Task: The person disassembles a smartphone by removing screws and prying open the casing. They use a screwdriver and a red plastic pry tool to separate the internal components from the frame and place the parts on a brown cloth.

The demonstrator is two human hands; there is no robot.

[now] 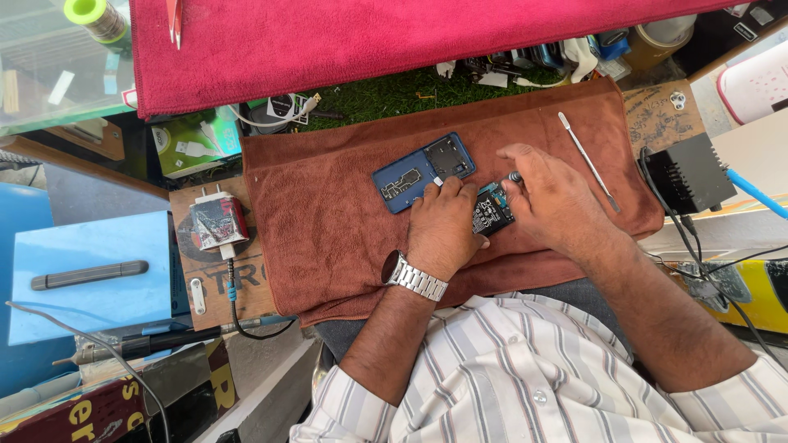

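On brown towel (328, 221) | opened phone (492, 209) between left hand (443, 226), right hand (550, 197)

A brown towel (328, 213) covers the counter (657, 115) at mid-frame — on it lie a blue phone back cover (410, 176) and a metal pry tool (587, 160). A charger plug (217, 223) sits left of the towel; a black box (685, 172) sits right.

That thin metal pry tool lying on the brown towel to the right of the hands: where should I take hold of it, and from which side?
Take the metal pry tool at mid-shaft, from above, fingers across its narrow width. It lies flat and diagonal on the brown towel, so only the top and long sides are free. The right hand is closest; come from the tool's far side, clear of the black box.
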